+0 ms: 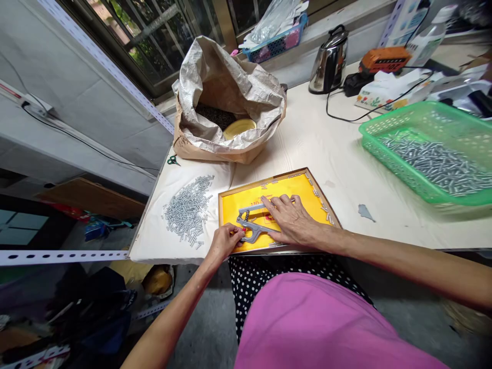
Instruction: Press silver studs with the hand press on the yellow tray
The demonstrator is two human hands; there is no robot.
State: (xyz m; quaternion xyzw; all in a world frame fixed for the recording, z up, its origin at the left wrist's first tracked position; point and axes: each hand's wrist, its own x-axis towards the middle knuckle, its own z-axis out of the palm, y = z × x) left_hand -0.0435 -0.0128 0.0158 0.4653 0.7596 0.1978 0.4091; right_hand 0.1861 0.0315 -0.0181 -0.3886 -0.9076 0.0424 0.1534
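A grey metal hand tool (253,227) with two long handles and a dark coil spring lies in a shallow tray (226,197) with a yellow base. My right hand (294,221) rests over the tool's handles, its fingers bent around the upper one. At the tool's left end, my left hand (226,240) is closed in a pinch, with a small red spot at the fingertips. What it pinches is too small to make out. Small metal pins (327,215) are scattered along the tray's right and lower edges. Left of the tray is a heap of small silvery metal pieces (188,209).
An open sack (230,148) with dark bits and a yellow dish (239,128) stands behind the tray. At right, a green basket (403,177) holds silvery metal pieces. Green-handled scissors (173,160) lie near the table's left edge. A kettle (329,61) stands at the back.
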